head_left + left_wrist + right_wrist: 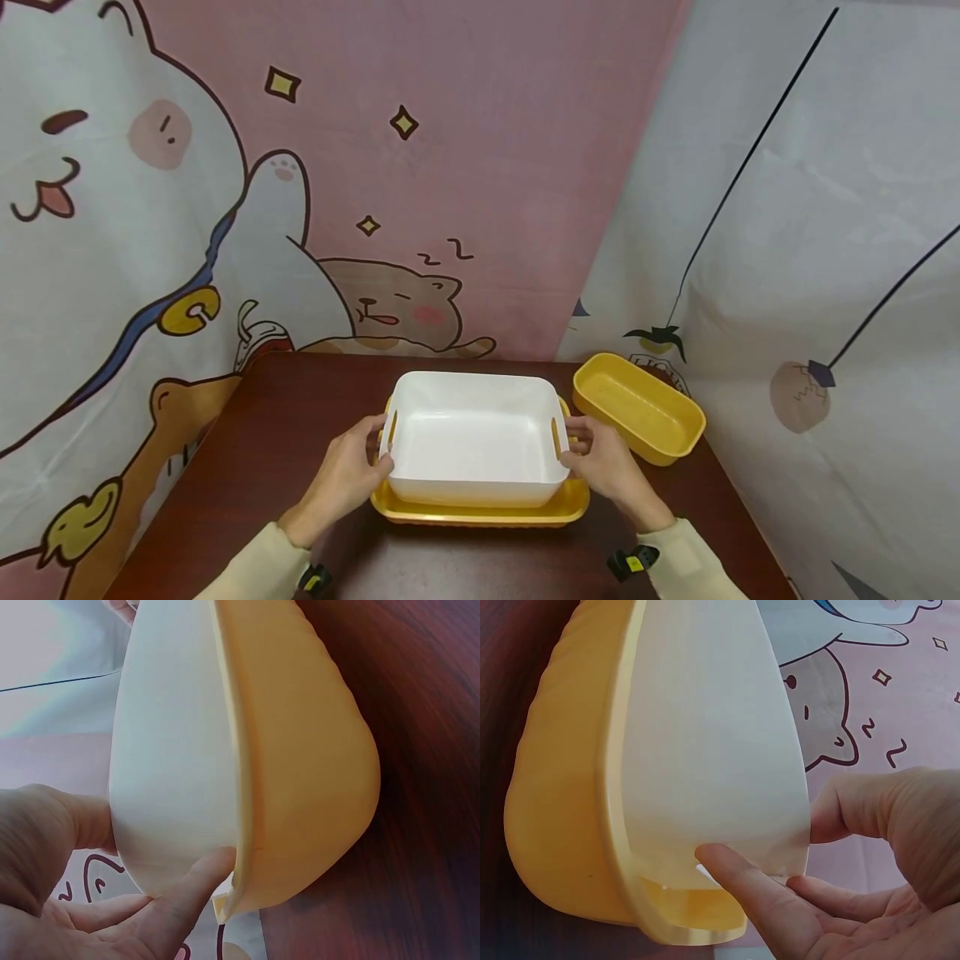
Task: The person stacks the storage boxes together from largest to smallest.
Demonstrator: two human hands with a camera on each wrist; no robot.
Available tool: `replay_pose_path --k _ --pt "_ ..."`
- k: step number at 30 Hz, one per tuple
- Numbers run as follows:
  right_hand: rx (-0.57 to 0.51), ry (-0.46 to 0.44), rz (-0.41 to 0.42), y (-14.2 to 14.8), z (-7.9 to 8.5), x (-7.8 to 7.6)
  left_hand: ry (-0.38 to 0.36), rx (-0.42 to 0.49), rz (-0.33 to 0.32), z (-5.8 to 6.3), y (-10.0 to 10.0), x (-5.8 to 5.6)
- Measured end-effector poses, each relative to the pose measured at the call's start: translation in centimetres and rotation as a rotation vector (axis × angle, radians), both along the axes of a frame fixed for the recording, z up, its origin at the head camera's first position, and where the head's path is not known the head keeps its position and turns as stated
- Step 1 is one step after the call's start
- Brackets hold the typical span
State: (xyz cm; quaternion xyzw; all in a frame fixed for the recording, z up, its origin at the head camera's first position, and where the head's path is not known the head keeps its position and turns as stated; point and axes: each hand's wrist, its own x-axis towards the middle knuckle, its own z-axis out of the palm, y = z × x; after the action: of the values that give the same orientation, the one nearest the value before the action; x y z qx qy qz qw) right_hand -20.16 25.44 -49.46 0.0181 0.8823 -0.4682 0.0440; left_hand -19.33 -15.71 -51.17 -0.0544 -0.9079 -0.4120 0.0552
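A white rectangular basin with slotted handles sits partly inside a larger yellow basin, its rim higher than the yellow one. My left hand grips the white basin's left end, thumb at the near side of the handle. At the opposite end my right hand holds the other handle in the same way. In the left wrist view the white basin stands out of the yellow basin. The right wrist view shows fingers against the white basin, beside the yellow rim.
A smaller yellow basin lies at the back right of the dark brown table, close to its right edge. Behind the table hangs a printed pink and white cloth with cartoon animals; a whitish cloth covers the right side.
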Motion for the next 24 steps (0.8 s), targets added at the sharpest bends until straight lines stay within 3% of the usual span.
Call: replay_pose_path --k 24 --pt "-0.020 -0.017 0.001 0.83 -0.21 0.06 -0.025 0.019 0.013 0.26 -0.04 -0.19"
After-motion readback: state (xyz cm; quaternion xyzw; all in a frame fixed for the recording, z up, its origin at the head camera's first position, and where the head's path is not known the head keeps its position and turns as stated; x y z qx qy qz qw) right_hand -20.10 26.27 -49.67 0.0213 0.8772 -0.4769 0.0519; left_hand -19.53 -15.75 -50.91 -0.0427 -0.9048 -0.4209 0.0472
